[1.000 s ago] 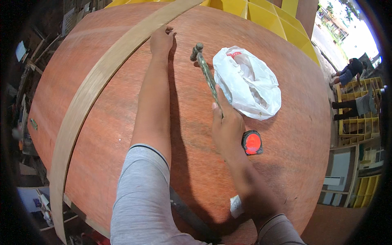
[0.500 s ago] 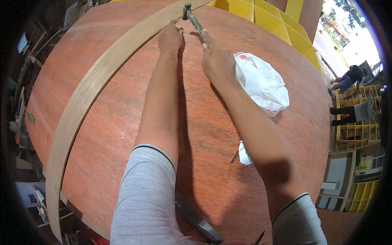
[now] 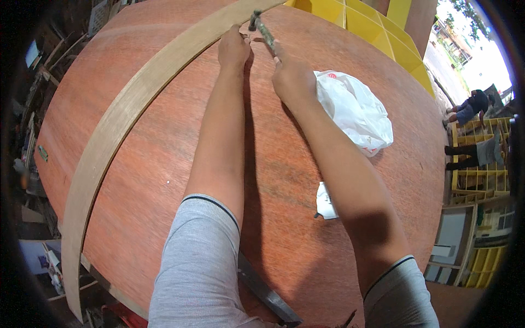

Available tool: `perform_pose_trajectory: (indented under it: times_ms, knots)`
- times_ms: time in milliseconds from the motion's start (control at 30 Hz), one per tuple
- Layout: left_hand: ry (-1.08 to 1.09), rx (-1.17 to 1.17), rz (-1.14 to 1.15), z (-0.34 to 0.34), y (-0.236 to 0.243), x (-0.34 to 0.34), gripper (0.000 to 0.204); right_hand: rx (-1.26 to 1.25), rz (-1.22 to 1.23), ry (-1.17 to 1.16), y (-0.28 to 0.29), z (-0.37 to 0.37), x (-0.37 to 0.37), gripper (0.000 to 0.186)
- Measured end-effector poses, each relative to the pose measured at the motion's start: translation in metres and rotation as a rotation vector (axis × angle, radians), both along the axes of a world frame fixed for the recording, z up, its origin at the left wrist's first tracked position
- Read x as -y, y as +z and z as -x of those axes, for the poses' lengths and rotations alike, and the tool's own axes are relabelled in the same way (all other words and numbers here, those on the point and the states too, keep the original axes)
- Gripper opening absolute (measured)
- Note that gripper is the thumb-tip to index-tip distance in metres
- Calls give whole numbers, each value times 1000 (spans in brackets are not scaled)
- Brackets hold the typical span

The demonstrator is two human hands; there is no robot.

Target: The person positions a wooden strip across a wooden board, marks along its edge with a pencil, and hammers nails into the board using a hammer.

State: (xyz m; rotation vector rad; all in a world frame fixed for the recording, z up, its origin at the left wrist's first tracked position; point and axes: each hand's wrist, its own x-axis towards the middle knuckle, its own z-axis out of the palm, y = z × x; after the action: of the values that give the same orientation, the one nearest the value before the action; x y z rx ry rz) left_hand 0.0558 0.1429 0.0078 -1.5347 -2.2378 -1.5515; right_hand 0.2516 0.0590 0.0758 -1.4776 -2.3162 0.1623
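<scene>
My right hand [image 3: 294,79] grips the handle of a hammer [image 3: 266,37]. Its dark head is just right of my left fingers, close to the far part of a long pale wooden strip [image 3: 123,101]. My left hand [image 3: 234,50] is closed at the strip's inner edge, fingertips pinched together. Whatever it may pinch is too small to make out. Under the strip lies a broad reddish plywood sheet [image 3: 153,147], and both my arms reach across it.
A white plastic bag [image 3: 355,112] lies right of my right forearm, and a small white packet [image 3: 326,202] beside that arm. A flat metal bar [image 3: 268,295] rests near my body. Yellow compartments [image 3: 363,24] stand beyond the sheet. Two people [image 3: 476,106] are far right.
The hammer head has dropped slightly toward me, still beside my left fingers. The whole view has shifted a little. Both hands keep nearly the same place over the sheet.
</scene>
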Motion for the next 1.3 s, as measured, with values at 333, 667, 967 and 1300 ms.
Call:
perform_pose_trajectory:
  times_ms: [333,667,967,1300]
  knots:
    - [71,181,53,4,-4,-2,32,-13,-22,0,12,1,0,61]
    - [39,218,0,13,-8,-3,32,-103,-110,-10,6,10,-1,56]
    - [42,47,78,24,-13,-8,44,42,-19,27,11,11,10,66]
    - [-29,244,-126,26,-23,-21,46,54,8,-15,2,8,3,64]
